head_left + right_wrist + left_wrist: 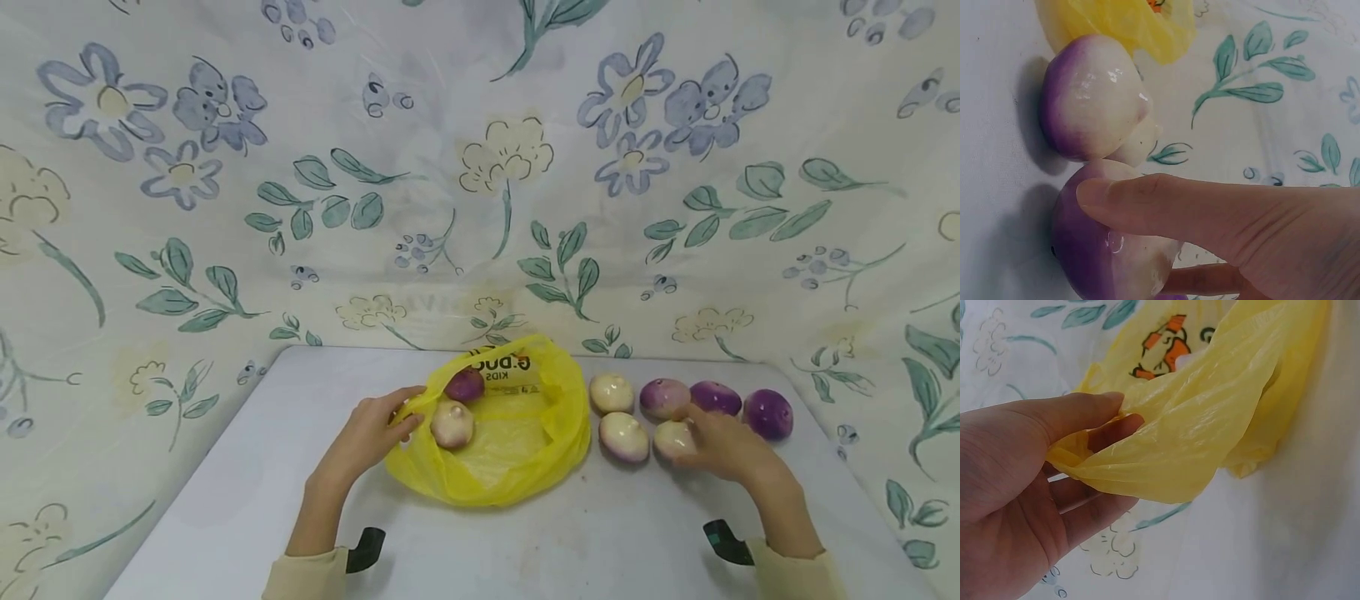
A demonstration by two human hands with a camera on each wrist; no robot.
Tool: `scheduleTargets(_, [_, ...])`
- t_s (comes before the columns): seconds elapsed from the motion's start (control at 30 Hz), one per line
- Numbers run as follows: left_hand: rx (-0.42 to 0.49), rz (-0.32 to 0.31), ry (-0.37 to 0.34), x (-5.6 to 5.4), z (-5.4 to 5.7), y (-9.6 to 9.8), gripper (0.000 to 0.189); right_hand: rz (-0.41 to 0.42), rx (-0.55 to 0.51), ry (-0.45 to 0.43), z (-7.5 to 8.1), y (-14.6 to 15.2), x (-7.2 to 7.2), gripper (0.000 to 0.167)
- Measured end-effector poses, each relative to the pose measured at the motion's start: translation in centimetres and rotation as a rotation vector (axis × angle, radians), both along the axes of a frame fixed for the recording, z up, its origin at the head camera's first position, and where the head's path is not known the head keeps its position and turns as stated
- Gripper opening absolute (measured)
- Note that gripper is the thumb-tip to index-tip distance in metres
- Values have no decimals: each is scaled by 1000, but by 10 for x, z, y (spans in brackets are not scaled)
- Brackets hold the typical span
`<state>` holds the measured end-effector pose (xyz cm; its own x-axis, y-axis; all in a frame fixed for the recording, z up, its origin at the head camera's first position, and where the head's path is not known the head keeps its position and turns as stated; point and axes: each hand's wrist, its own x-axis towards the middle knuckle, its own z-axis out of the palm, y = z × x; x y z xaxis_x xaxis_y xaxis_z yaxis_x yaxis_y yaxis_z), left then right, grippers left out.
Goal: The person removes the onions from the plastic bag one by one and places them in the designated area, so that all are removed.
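Observation:
A yellow plastic bag [517, 483] lies mouth toward me with printing on its inner wall. Inside are a purple turnip [465, 385] and a whitish turnip [453, 427]. My left hand [371, 435] pinches the left edge of the bag's mouth, the thin film [1166, 456] running between thumb and fingers. On the right, my right hand [726, 446] grips a purple-and-white turnip [1094, 250], thumb on one side and fingers round the far side. Close beside it sits another shiny turnip [1088, 97], pale with a purple end.
Right of the bag stand a pale turnip [612, 392] and, behind my right hand, a pinkish-purple turnip [663, 397] and darker purple turnips [768, 415]. Everything rests on a white table [225, 467]. A flower-patterned cloth [420, 100] rises behind the table and along both sides.

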<state>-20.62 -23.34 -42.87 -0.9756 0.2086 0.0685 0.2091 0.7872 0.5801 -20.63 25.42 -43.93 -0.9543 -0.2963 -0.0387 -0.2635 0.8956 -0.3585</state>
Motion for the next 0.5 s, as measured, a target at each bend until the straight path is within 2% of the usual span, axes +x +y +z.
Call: scheduleTargets(0.5, [8,1,5,1,-1,0,46,11,-21,-5,-5,0,-3,67])
